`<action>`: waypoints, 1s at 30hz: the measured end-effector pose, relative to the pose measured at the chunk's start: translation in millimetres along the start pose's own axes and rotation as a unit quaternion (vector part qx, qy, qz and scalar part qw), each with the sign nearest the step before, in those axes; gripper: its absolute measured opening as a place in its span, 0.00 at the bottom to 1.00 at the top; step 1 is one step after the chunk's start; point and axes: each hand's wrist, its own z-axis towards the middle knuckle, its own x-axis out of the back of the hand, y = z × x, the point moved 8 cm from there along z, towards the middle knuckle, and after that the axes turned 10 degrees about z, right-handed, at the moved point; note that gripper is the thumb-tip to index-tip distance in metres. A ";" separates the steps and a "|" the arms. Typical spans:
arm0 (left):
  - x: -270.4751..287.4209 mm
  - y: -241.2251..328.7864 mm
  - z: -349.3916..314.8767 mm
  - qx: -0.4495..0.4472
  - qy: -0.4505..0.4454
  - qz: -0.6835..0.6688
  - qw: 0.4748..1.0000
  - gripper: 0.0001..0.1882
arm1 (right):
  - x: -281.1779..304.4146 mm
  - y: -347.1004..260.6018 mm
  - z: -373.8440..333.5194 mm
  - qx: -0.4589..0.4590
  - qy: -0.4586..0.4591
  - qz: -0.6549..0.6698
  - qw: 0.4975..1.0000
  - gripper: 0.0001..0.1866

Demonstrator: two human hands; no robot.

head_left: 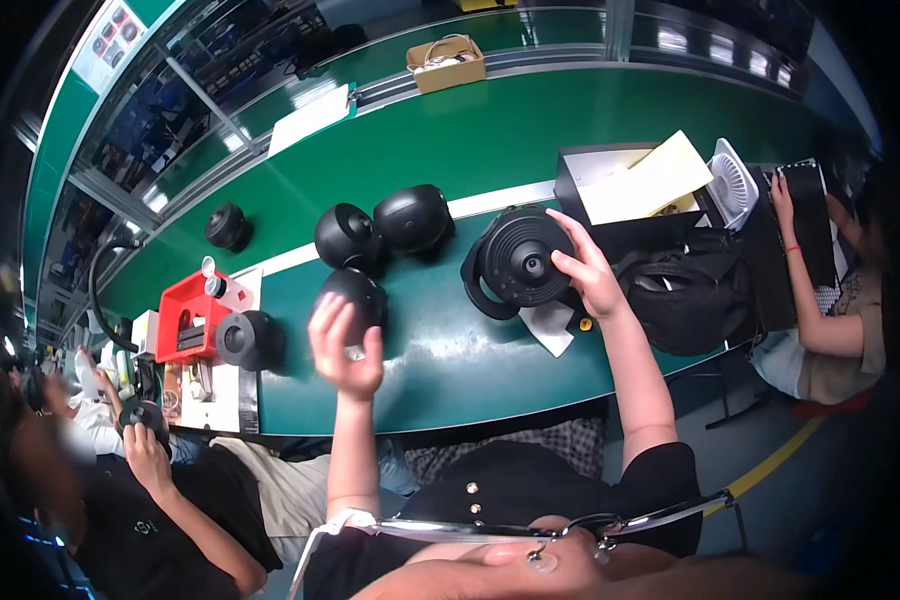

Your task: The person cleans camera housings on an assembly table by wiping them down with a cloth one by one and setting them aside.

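My right hand (pixel 592 272) grips a black round housing (pixel 520 262) by its right edge. The thumb lies across its ringed face, which has a small hub in the middle, and the fingers reach over the rim. A curved black band shows at the housing's left side. My left hand (pixel 345 350) has its fingers apart, in front of another dark rounded housing (pixel 370 297) that it partly covers; whether it touches that one I cannot tell. Just beyond stand two more black rounded housings, one ball-like (pixel 345 235) and one lying on its side (pixel 413 218).
Left on the green bench are a red bin (pixel 182 318) and further black housings (pixel 249 340). A black bag (pixel 685 300) and an open box with papers (pixel 600 190) lie to the right. Co-workers sit on both sides; the left one holds a black round part (pixel 142 416).
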 end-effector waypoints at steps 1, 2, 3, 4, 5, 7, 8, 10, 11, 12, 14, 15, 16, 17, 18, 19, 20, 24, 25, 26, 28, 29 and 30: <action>-5.4 9.9 -1.5 -0.004 -0.009 -0.028 1.000 0.19 | -2.4 -0.8 -0.7 0.011 -0.005 -0.020 1.000 0.34; -11.9 18.3 -4.2 -0.003 -0.018 -0.038 0.999 0.19 | -4.2 -1.7 -0.9 0.022 -0.011 -0.040 0.999 0.33; -18.6 22.3 -5.4 -0.002 -0.027 -0.049 0.998 0.19 | -5.2 0.9 1.1 0.021 -0.013 -0.041 0.999 0.33; -25.0 22.6 -6.7 0.003 -0.027 -0.062 0.998 0.19 | -5.4 2.8 3.5 0.030 -0.012 -0.066 0.997 0.33; -30.9 21.8 -7.8 0.008 -0.027 -0.075 0.997 0.19 | -6.2 3.8 5.9 0.040 -0.012 -0.091 0.995 0.33; -37.2 21.6 -12.6 0.022 -0.029 -0.082 0.996 0.19 | -8.2 6.9 7.6 0.041 -0.015 -0.093 0.995 0.33; -38.5 18.7 -15.0 0.039 -0.022 -0.086 0.995 0.19 | -10.3 7.1 9.0 0.046 -0.017 -0.094 0.994 0.32; -38.6 15.5 -20.6 0.064 -0.018 -0.079 0.995 0.19 | -12.5 12.6 8.1 0.021 0.013 -0.050 0.998 0.31; -38.0 17.2 -21.9 0.057 -0.009 -0.071 0.996 0.17 | -11.6 17.5 6.6 -0.002 0.047 -0.005 0.999 0.31; -42.1 19.6 -25.3 0.045 -0.035 -0.070 0.996 0.15 | -15.1 23.3 6.2 -0.004 0.041 -0.007 0.999 0.31; -54.0 26.8 -31.4 0.019 -0.093 -0.085 0.992 0.12 | -12.4 30.1 3.1 0.047 0.089 0.053 0.994 0.29; -58.4 32.0 -35.7 0.006 -0.121 -0.080 0.989 0.13 | -19.2 36.5 0.1 0.027 0.114 0.068 0.991 0.29; -60.5 35.3 -37.9 0.008 -0.121 -0.093 0.988 0.14 | -27.5 41.7 -4.1 0.009 0.144 0.092 0.985 0.29; -62.5 38.3 -39.9 0.010 -0.120 -0.106 0.987 0.15 | -34.5 47.8 -8.8 -0.009 0.174 0.115 0.978 0.29; -66.3 40.3 -43.8 0.022 -0.135 -0.112 0.984 0.17 | -38.9 55.2 -11.7 -0.013 0.182 0.120 0.976 0.30; -65.8 39.0 -45.4 0.026 -0.130 -0.108 0.985 0.17 | -43.8 58.2 -14.2 -0.008 0.195 0.121 0.973 0.30; -66.1 33.5 -47.1 0.055 -0.124 -0.116 0.984 0.18 | -49.7 59.0 -15.2 0.002 0.193 0.114 0.974 0.30; -64.3 8.6 -53.4 0.124 -0.081 -0.144 0.978 0.19 | -51.0 56.9 -15.6 0.045 0.177 0.107 0.977 0.31; -64.7 4.9 -54.5 0.130 -0.080 -0.152 0.977 0.19 | -52.0 58.9 -15.4 0.043 0.174 0.105 0.978 0.31; -64.3 2.2 -55.6 0.133 -0.078 -0.149 0.977 0.19 | -51.1 57.6 -16.3 0.060 0.184 0.098 0.976 0.31; -63.3 6.4 -56.0 0.103 -0.090 -0.154 0.979 0.18 | -52.2 58.0 -19.3 0.078 0.194 0.098 0.973 0.31; -61.8 5.6 -57.1 0.107 -0.086 -0.148 0.979 0.18 | -56.3 62.3 -20.8 0.074 0.187 0.097 0.975 0.31; -63.3 6.4 -59.0 0.104 -0.101 -0.159 0.976 0.17 | -57.6 67.7 -23.8 0.081 0.203 0.103 0.970 0.31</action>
